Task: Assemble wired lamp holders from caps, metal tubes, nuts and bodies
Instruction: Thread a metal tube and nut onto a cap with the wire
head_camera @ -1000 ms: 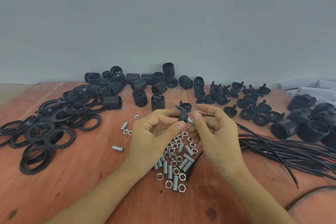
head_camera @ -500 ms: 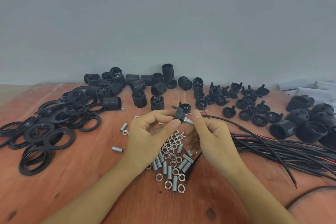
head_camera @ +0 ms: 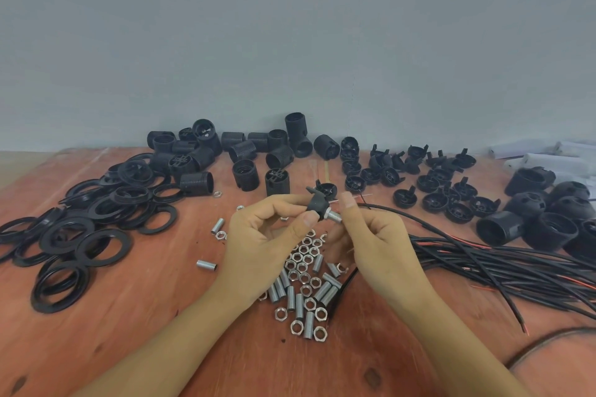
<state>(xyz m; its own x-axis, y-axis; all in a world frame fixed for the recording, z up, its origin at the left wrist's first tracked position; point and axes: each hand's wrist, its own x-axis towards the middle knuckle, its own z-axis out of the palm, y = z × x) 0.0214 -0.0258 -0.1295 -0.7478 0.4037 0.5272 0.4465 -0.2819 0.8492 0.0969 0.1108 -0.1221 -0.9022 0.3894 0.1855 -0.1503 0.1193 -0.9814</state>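
Fingers of my left hand were curled in: thumb and forefinger pinched a black cap at centre frame, held up off the table. A threaded metal tube stuck out of the cap toward the right, and my right hand gripped its free end, thumb on top, other fingers curled underneath.

A black wire ran from behind that thumb off to the right, toward the wire bundle, black and red, lying at right of frame. Below both hands, lower centre, sat a heap of nuts and tubes on the wood. One loose tube lay apart to its left.

Flat black rings were piled at left. Threaded bodies sat along the wall at upper centre, some upright, some on their sides. Spare caps were spread right of centre, and larger black housings stood at far right. White rolls lay behind those at the right edge – I couldn't tell what they were.
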